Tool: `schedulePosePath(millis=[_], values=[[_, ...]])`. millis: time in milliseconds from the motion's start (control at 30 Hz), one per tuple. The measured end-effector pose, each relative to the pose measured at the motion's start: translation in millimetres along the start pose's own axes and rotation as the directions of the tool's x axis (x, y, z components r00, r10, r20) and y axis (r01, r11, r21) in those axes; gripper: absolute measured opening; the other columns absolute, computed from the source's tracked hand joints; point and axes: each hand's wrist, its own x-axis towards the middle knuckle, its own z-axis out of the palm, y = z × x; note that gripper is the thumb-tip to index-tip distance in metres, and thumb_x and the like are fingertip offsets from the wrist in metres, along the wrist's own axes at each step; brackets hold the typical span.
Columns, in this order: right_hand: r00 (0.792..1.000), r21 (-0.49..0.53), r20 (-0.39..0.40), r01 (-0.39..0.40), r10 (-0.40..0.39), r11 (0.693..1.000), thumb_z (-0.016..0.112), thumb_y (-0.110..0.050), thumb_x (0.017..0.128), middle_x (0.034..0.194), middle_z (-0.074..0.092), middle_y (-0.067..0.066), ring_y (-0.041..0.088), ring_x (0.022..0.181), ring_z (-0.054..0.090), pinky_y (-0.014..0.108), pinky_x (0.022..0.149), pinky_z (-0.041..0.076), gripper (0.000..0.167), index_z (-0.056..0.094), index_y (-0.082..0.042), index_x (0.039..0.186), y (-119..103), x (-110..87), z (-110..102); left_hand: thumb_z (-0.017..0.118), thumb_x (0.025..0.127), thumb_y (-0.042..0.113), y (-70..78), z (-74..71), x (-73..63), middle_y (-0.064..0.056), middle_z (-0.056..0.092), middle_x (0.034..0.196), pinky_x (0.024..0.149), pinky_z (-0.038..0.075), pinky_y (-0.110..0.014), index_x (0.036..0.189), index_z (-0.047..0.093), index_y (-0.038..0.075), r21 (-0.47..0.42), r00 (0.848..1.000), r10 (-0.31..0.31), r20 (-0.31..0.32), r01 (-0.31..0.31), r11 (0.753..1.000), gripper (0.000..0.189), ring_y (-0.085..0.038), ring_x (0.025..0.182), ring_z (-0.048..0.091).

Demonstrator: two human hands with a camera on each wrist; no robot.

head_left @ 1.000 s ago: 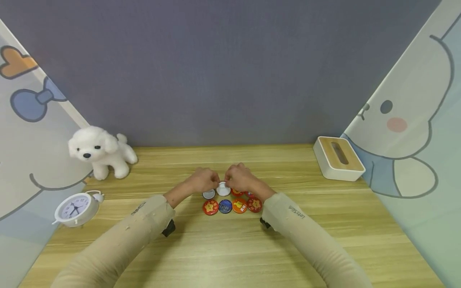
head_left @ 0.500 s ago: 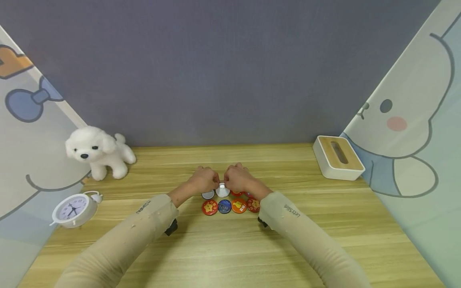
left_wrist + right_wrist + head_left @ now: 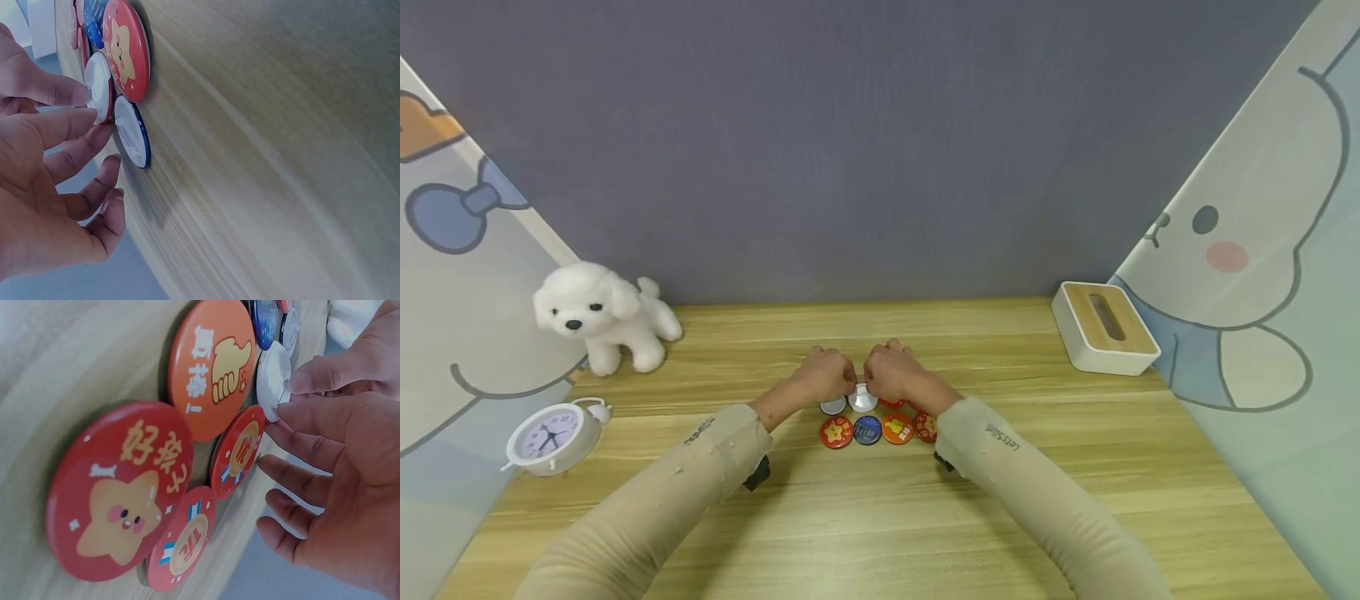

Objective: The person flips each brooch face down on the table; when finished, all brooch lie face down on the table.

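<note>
A button badge [image 3: 862, 400] lies back side up, its white back showing and a red rim visible in the left wrist view. My left hand [image 3: 829, 375] pinches at its far left edge, by the pin, with thumb and forefinger. From the other side my right hand [image 3: 891, 372] does the same, its other fingers loosely bent. The pin itself is mostly hidden by fingertips. Left of it is a blue-rimmed badge [image 3: 132, 132], also back side up. Red medal badges [image 3: 239, 452] lie under my right hand, partly covered in the head view.
A front row holds a red star badge [image 3: 837, 432], a blue badge [image 3: 867, 430], an orange thumbs-up badge [image 3: 897, 427] and another red star badge [image 3: 122, 494]. Around the wooden table stand a plush dog [image 3: 613, 317], an alarm clock [image 3: 553, 437] and a tissue box [image 3: 1105, 329].
Both hands stay at the white-backed badge, with only slight shifts of the fingers. My right hand has edged a little to the left. The head view has shifted slightly.
</note>
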Motion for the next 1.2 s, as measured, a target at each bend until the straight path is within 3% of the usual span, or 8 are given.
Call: schedulePosePath(millis=[367, 867, 1067, 1200], values=[[1.0, -0.017, 0.008, -0.004, 0.004, 1.0, 0.058, -0.019, 0.098, 0.127, 0.061, 0.003, 0.027, 0.12, 0.043, 0.048, 0.1, 0.037, 0.02, 0.074, -0.017, 0.087, -1, 0.3, 1, 0.07, 0.092, 0.017, -3.6, 4.1, 3.7, 0.002, 0.074, 0.087, 0.09, 0.035, -0.041, 0.085, 0.077, 0.013, -0.006, 1.0, 0.019, 0.006, -0.019, 1.0, 0.01, -0.018, 0.086, 0.059], [1.0, -0.015, -0.011, 0.001, -0.001, 1.0, 0.058, -0.02, 0.099, 0.125, 0.061, 0.002, 0.027, 0.116, 0.044, 0.046, 0.096, 0.038, 0.02, 0.074, -0.019, 0.087, 0, 2.3, 2, 0.07, 0.092, 0.017, -4.3, 3.9, 4.0, 0.0, 0.075, 0.091, 0.087, 0.032, -0.038, 0.088, 0.077, 0.012, -0.015, 1.0, 0.002, -0.004, -0.002, 1.0, 0.01, -0.019, 0.088, 0.058], [0.997, 0.029, -0.069, 0.027, -0.025, 0.999, 0.061, -0.02, 0.095, 0.118, 0.063, 0.004, 0.029, 0.112, 0.047, 0.048, 0.093, 0.041, 0.015, 0.072, -0.018, 0.086, 6, -2.0, 1, 0.07, 0.092, 0.017, -4.7, 4.3, 2.3, -0.001, 0.075, 0.094, 0.089, 0.035, -0.041, 0.091, 0.076, 0.012, -0.01, 1.0, 0.012, -0.018, -0.012, 1.0, 0.008, -0.023, 0.093, 0.061], [0.992, 0.047, -0.123, 0.019, -0.013, 0.999, 0.063, -0.022, 0.095, 0.122, 0.064, 0.007, 0.032, 0.116, 0.049, 0.051, 0.094, 0.042, 0.012, 0.074, -0.016, 0.095, 15, -11.3, -3, 0.069, 0.091, 0.016, -5.2, 2.1, 1.2, -0.001, 0.074, 0.091, 0.091, 0.036, -0.043, 0.092, 0.075, 0.012, -0.02, 0.999, 0.018, -0.042, -0.019, 1.0, 0.007, -0.023, 0.093, 0.062]])
